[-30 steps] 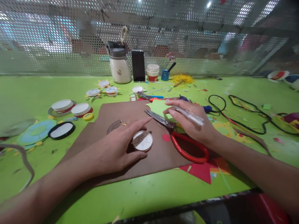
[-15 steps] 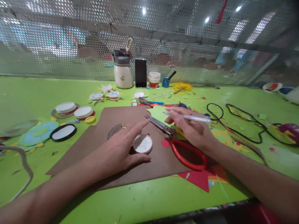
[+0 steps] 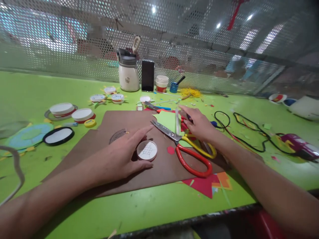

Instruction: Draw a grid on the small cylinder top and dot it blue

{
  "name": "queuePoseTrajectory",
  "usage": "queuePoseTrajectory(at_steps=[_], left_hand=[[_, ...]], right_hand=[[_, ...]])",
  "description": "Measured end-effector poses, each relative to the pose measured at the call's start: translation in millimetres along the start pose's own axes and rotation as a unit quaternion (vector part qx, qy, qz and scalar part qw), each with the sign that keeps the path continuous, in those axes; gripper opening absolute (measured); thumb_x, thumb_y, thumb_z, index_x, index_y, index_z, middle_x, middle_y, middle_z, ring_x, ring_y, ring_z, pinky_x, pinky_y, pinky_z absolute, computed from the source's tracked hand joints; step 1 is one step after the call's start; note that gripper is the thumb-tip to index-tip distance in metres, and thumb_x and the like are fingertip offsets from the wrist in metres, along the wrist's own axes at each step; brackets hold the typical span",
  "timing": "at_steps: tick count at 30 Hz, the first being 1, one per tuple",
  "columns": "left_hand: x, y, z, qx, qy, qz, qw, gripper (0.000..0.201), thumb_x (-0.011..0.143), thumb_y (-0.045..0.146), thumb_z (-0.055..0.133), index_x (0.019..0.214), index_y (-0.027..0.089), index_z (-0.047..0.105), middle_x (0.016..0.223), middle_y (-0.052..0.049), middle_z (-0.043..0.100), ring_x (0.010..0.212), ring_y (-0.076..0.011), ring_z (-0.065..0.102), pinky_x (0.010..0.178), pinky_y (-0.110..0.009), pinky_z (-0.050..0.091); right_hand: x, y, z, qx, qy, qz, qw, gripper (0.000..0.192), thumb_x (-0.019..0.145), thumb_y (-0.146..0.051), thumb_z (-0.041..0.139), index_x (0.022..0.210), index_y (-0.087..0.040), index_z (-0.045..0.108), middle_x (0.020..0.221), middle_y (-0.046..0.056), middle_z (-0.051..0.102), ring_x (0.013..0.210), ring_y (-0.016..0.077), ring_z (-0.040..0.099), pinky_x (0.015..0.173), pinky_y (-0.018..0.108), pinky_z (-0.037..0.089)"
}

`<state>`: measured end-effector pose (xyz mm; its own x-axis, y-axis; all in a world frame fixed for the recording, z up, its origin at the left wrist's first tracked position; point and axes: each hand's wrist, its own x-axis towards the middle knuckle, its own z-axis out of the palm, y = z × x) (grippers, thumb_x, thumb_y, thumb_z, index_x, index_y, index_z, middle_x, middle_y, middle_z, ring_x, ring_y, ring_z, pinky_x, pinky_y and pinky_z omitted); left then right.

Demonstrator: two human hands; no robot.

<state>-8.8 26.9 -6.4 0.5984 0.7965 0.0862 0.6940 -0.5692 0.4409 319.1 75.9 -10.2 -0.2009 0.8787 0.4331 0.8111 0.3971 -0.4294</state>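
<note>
My left hand (image 3: 122, 152) lies on the brown board (image 3: 119, 184), its thumb and forefinger spread around a small round white lid (image 3: 147, 150) with a grid of dark lines drawn on it. The far edge of the lid is free of my fingertips. My right hand (image 3: 198, 122) is bent around a dark blue tool (image 3: 188, 117), mostly hidden under it. A clear-barrelled pen (image 3: 177, 121) lies by its fingertips on light green paper (image 3: 163, 119). Between my hands rest scissors (image 3: 167, 132) with one red and one yellow handle, and a red paper dot (image 3: 170, 150).
Decorated lids (image 3: 117, 98), white lids (image 3: 82, 115) and a black-rimmed disc (image 3: 58, 136) lie left. A white jug (image 3: 129, 76), a phone (image 3: 148, 75) and cups (image 3: 161, 83) stand behind. A black cord (image 3: 251, 124) loops at right; red paper (image 3: 201, 187) lies in front.
My right hand has let go of the pen, now on the green paper, and has closed around the dark tool. My left hand and the lid stay together. The camera view has shifted slightly.
</note>
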Motion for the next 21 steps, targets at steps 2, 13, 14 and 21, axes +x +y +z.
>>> queuePoseTrajectory(at_steps=[2,13,14,21], left_hand=[[0.5,-0.8,-0.2,0.002,0.002,0.002,1.0,0.096,0.09,0.064,0.071,0.172,0.033,0.03,0.161,-0.015,0.06,0.142,-0.0436,0.061,0.109,-0.056,0.054],[-3.7,3.6,-1.4,-0.008,-0.003,0.003,1.0,0.086,0.092,0.054,0.071,0.168,0.036,0.036,0.148,-0.011,0.07,0.125,-0.0376,0.072,0.097,-0.046,0.06],[-4.4,4.7,-1.5,-0.009,-0.006,0.007,1.0,0.084,0.093,0.052,0.071,0.168,0.037,0.036,0.148,-0.01,0.07,0.124,-0.0365,0.073,0.096,-0.044,0.06],[-4.7,2.1,0.5,-0.031,0.022,0.031,0.999,0.087,0.09,0.04,0.074,0.168,0.037,0.036,0.139,-0.007,0.076,0.117,-0.0322,0.075,0.098,-0.042,0.06]], right_hand=[[1.2,2.2,0.7,0.004,0.009,0.007,1.0,0.06,0.087,-0.009,0.059,0.145,-0.021,0.07,0.139,0.017,0.075,0.122,0.0373,0.069,0.107,0.059,0.056],[-9.2,-25.9,5.5,0.062,0.063,-0.029,0.996,0.019,0.091,-0.022,0.064,0.096,-0.024,0.082,0.109,0.012,0.083,0.109,0.0318,0.074,0.102,0.051,0.056],[-9.3,-28.1,5.3,0.067,0.071,-0.033,0.995,0.018,0.092,-0.023,0.063,0.092,-0.024,0.081,0.104,0.011,0.083,0.103,0.0305,0.075,0.098,0.049,0.057],[-3.8,-26.2,1.3,0.085,0.11,-0.031,0.99,0.032,0.095,-0.034,0.064,0.065,-0.025,0.067,0.073,0.005,0.075,0.076,0.0248,0.071,0.078,0.039,0.057]])
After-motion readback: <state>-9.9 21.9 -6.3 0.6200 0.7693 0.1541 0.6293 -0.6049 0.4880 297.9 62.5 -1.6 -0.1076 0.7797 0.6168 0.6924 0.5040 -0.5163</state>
